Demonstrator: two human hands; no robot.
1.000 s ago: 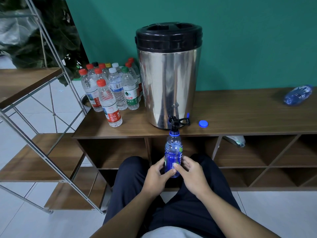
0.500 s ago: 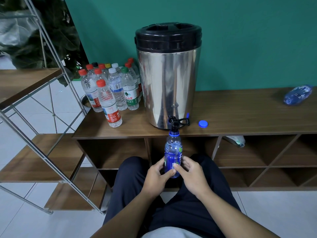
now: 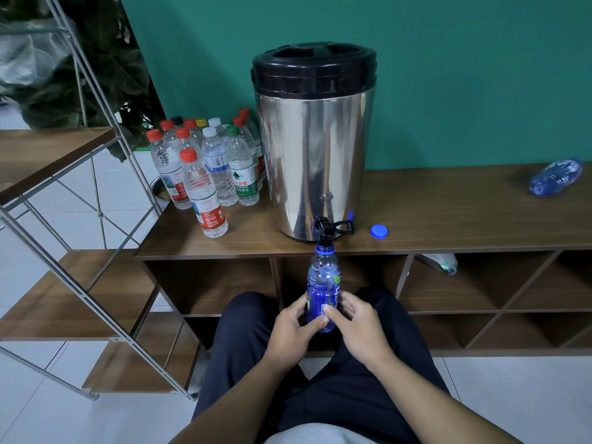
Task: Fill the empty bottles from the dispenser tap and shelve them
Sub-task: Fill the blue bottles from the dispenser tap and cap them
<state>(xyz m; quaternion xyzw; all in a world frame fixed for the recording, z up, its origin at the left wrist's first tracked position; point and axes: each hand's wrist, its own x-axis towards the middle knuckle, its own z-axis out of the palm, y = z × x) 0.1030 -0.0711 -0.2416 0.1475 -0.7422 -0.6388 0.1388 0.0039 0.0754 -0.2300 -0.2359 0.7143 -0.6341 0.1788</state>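
**Blue bottle held steady under the tap**

Nothing has shifted over the last second: both the left hand [image 3: 293, 328] and right hand [image 3: 357, 328] still curl around the blue bottle [image 3: 323, 293], its mouth under the dispenser tap [image 3: 325, 230] at the bench's front edge. Filling seems ongoing; its blue cap [image 3: 379, 231] waits nearby.

Lower part of blue bottle [image 3: 322, 291] covered by fingers of left hand [image 3: 293, 328] and right hand [image 3: 358, 328]; water level not readable through tinted wall. Bottle mouth hidden behind black tap [image 3: 325, 232]. Back rows of capped bottles [image 3: 205, 168], left of centre, masked by front ones; label print too small to read. Bag [image 3: 437, 262] in cubby partly hidden under countertop [image 3: 448, 213]. Metal rack [image 3: 48, 193] and plant [image 3: 64, 59] cut off by left and top edges.
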